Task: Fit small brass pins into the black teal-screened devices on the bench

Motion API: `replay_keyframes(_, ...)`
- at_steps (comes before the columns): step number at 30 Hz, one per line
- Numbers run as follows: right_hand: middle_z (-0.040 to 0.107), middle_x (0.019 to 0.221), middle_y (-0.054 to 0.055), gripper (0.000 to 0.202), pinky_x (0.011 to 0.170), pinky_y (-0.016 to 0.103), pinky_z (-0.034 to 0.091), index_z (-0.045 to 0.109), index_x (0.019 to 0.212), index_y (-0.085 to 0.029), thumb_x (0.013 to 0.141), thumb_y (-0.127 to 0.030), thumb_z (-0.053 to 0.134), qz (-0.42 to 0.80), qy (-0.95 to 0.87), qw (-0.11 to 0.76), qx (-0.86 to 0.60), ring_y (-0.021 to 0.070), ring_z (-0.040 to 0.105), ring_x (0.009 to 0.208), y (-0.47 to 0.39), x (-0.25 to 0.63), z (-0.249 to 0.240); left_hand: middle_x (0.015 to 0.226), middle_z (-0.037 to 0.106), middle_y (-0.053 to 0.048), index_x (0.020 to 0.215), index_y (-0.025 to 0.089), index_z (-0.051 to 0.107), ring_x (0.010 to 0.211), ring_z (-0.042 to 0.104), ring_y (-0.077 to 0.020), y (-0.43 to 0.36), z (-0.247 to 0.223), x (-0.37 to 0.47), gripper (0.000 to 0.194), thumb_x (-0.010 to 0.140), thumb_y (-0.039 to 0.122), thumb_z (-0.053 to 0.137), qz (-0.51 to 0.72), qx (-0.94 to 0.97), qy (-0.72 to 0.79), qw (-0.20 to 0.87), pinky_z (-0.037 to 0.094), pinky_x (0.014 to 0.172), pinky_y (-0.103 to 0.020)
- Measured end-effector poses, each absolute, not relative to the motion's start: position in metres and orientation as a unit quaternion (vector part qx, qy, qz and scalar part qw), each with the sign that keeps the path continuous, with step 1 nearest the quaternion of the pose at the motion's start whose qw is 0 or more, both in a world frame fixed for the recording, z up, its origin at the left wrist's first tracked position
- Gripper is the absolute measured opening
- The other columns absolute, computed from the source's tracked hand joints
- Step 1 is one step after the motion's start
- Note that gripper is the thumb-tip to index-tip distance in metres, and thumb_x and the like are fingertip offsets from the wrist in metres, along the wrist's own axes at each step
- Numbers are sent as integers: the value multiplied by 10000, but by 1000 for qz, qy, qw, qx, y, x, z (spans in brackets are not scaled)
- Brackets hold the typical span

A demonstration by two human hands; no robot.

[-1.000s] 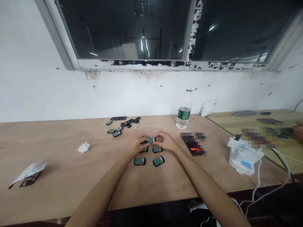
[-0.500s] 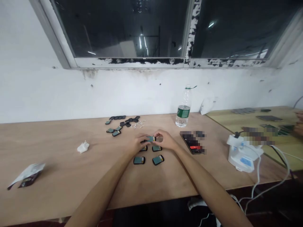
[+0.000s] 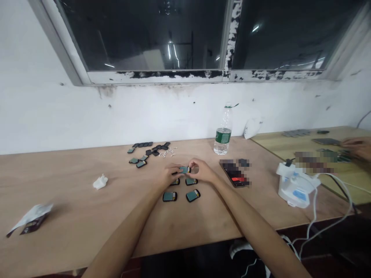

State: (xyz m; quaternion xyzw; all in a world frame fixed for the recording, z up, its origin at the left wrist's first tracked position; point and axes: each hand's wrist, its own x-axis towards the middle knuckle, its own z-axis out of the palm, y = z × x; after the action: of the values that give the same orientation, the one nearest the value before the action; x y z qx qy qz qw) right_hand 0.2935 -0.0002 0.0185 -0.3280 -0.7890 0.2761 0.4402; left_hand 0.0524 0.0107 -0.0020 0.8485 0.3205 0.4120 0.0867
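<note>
Between my two hands is a small black-cased screen module (image 3: 184,170) with a grey-green face and a yellowish strip at its right end. My left hand (image 3: 171,173) grips its left side, fingers over the top. At the right end, my right hand (image 3: 201,170) pinches with thumb and fingertips; any small part there is too tiny to make out. Below the hands lie similar modules: one (image 3: 175,182) partly under my left hand, another (image 3: 191,181) by my right, and two nearer me, left (image 3: 169,197) and right (image 3: 193,195).
More dark modules (image 3: 142,163) and small white pieces (image 3: 166,153) lie farther back. A water bottle (image 3: 223,133), a phone (image 3: 234,173) and a white power strip (image 3: 297,187) with cables stand right. Left are crumpled tissue (image 3: 100,182) and a packet (image 3: 31,220). Another person's hand (image 3: 359,146) is far right.
My hands keep nearly the same hold on the module. The view has shifted slightly, and the other person's hand at far right has come further into view.
</note>
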Motion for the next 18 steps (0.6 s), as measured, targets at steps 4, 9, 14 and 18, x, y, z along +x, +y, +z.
replay_keyframes(4, 680, 956, 37, 229, 815, 305, 528, 639, 920, -195, 756, -286, 771, 270, -795, 443, -314, 186, 644, 881, 1, 296, 19, 1119, 770, -98, 925, 219, 785, 1021, 724, -261, 11, -2, 51, 276, 910, 482, 703, 412, 849, 323, 76, 597, 911, -420)
replay_keyframes(9, 696, 964, 38, 116, 839, 311, 512, 667, 869, -202, 811, -273, 738, 237, -807, 444, -310, 188, 639, 896, 1, 298, 23, 1103, 771, -102, 929, 220, 790, 1009, 725, -263, 13, -3, 53, 253, 913, 459, 706, 408, 853, 318, 68, 595, 906, -421)
replay_keyframes(14, 718, 874, 44, 107, 766, 304, 512, 687, 842, -187, 853, -293, 690, 264, -787, 450, -329, 186, 643, 811, 5, 300, 23, 1093, 773, -97, 963, 229, 788, 1008, 719, -271, 16, -5, 60, 244, 887, 454, 737, 393, 849, 346, 77, 582, 910, -435)
replay_keyframes(18, 719, 845, 44, 126, 710, 286, 494, 696, 853, -186, 841, -311, 684, 230, -759, 483, -372, 180, 628, 767, 13, 313, 23, 980, 785, -68, 909, 238, 787, 943, 710, -269, 14, -3, 65, 188, 840, 413, 795, 359, 856, 364, 77, 551, 911, -429)
